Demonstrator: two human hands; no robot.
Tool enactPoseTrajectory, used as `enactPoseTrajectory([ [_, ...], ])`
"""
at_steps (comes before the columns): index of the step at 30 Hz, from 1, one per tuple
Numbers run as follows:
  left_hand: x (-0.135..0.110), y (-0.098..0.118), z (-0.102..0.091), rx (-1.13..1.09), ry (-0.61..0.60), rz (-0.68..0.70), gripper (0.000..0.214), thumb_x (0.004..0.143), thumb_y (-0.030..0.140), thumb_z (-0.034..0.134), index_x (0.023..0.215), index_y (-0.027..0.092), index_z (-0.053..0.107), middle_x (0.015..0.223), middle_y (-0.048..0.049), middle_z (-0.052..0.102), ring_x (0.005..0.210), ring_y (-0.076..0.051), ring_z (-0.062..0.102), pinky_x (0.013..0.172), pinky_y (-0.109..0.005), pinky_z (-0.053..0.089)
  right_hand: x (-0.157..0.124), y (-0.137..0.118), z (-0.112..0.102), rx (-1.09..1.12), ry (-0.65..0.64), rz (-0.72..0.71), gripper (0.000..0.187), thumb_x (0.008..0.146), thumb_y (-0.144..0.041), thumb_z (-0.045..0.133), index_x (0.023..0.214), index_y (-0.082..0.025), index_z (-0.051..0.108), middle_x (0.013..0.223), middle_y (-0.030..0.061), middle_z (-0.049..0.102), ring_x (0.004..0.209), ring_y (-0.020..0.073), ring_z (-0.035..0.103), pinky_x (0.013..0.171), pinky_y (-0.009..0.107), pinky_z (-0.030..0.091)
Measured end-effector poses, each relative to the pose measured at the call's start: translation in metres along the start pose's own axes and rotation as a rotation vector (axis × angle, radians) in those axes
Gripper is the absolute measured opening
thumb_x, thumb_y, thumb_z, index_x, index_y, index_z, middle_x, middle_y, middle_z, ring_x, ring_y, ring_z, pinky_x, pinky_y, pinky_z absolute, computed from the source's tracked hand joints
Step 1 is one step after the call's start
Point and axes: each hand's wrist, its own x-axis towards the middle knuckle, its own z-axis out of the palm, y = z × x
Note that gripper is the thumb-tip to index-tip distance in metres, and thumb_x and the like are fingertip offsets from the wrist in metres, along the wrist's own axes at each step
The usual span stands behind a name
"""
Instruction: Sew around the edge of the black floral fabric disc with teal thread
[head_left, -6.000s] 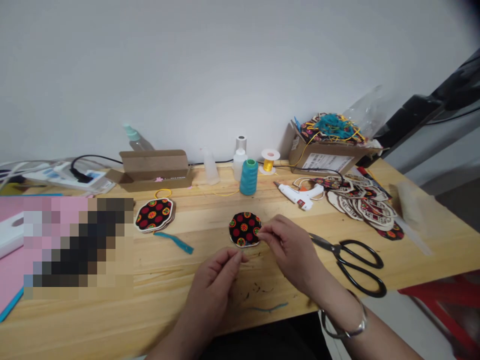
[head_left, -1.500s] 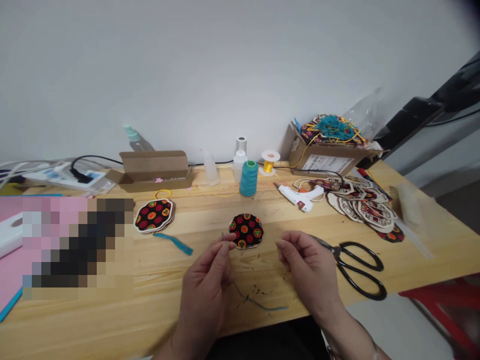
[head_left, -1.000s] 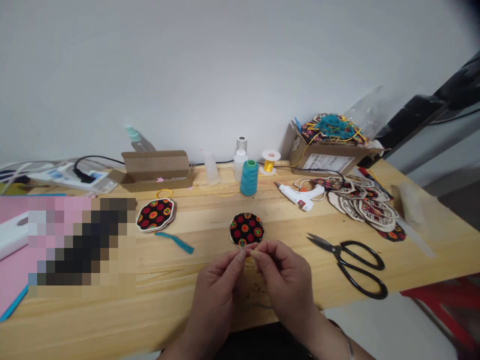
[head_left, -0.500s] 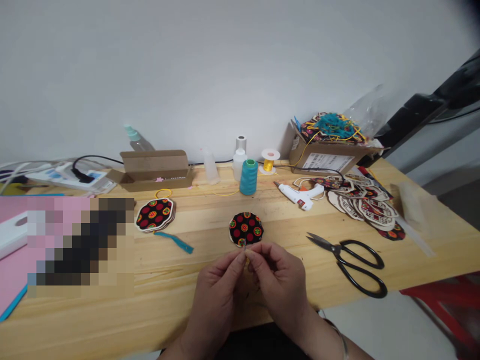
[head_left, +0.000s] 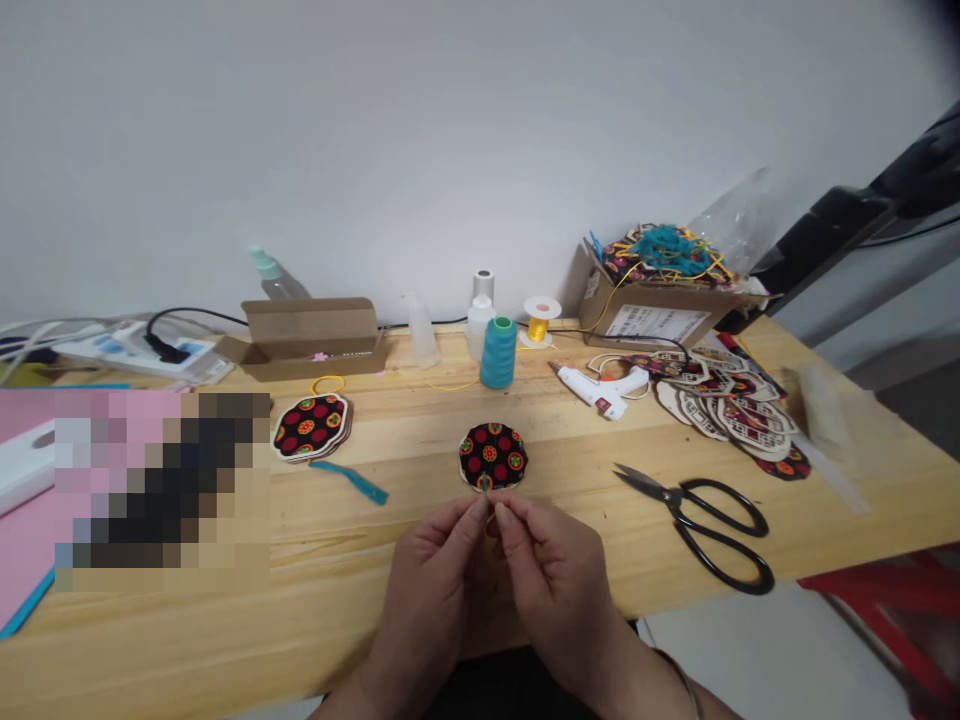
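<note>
My left hand and my right hand meet fingertip to fingertip just in front of a round black fabric patch with red and yellow flowers, which lies flat on the wooden table. Both hands are pinched shut on something very thin between them, too small to name. Neither hand touches the patch.
Black scissors lie to the right. A stack of similar patches and a teal strip lie to the left. Behind are a teal thread cone, a gold spool, a glue gun, cardboard boxes and patterned cut-outs.
My hands, apart a second and a half ago, have come together in front of the patch and stay pinched there. The patch has not moved.
</note>
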Motion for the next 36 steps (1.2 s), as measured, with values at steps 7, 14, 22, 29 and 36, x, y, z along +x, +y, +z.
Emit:
enactPoseTrajectory([
  [7, -0.0002, 0.0038, 0.0033, -0.022, 0.012, -0.01, 0.016, 0.075, 0.025, 0.063, 0.086, 0.019, 0.073, 0.068, -0.0023, 0.068, 0.061, -0.013, 0.057, 0.06, -0.024, 0.043, -0.0025, 0.0034, 0.0024, -0.144, 0.004, -0.117, 0.027, 0.085, -0.014, 0.042, 0.105, -0.014, 0.061, 0.092, 0.0089, 0.068, 0.084, 0.0172, 0.063, 0.075, 0.029, 0.05],
  [14, -0.0011, 0.0039, 0.0047, 0.012, 0.091, -0.025, 0.02, 0.068, 0.032, 0.069, 0.078, 0.016, 0.072, 0.046, 0.002, 0.055, 0.043, -0.01, 0.048, 0.042, -0.021, 0.034, -0.0003, 0.0041, 0.0025, -0.168, 0.032, -0.119, 0.025, 0.084, -0.013, 0.043, 0.101, -0.016, 0.063, 0.088, 0.0063, 0.069, 0.08, 0.0161, 0.064, 0.072, 0.027, 0.052],
  [22, -0.0025, 0.0035, 0.0037, -0.043, 0.088, -0.049, 0.019, 0.07, 0.033, 0.068, 0.064, 0.015, 0.068, 0.041, 0.005, 0.045, 0.037, -0.006, 0.038, 0.038, -0.019, 0.027, 0.0004, 0.0057, 0.0039, -0.2, 0.083, -0.132, 0.023, 0.083, -0.011, 0.046, 0.097, -0.014, 0.063, 0.087, 0.0071, 0.07, 0.079, 0.0159, 0.065, 0.072, 0.026, 0.052],
  [29, -0.0023, 0.006, 0.0073, 0.005, 0.068, -0.029, 0.019, 0.069, 0.032, 0.068, 0.074, 0.014, 0.071, 0.044, 0.0031, 0.051, 0.041, -0.009, 0.044, 0.041, -0.02, 0.031, 0.0013, 0.0058, 0.0034, -0.22, 0.065, -0.129, 0.023, 0.083, -0.012, 0.045, 0.097, -0.016, 0.063, 0.087, 0.0063, 0.069, 0.079, 0.0162, 0.065, 0.071, 0.027, 0.052],
  [36, -0.0011, 0.0065, 0.0052, 0.131, 0.11, 0.037, 0.023, 0.068, 0.034, 0.067, 0.081, 0.017, 0.074, 0.043, 0.0021, 0.055, 0.045, -0.013, 0.049, 0.047, -0.023, 0.036, -0.0004, 0.0013, -0.0049, -0.251, 0.019, -0.146, 0.024, 0.084, -0.012, 0.044, 0.099, -0.017, 0.062, 0.088, 0.0058, 0.069, 0.079, 0.017, 0.064, 0.07, 0.028, 0.05],
])
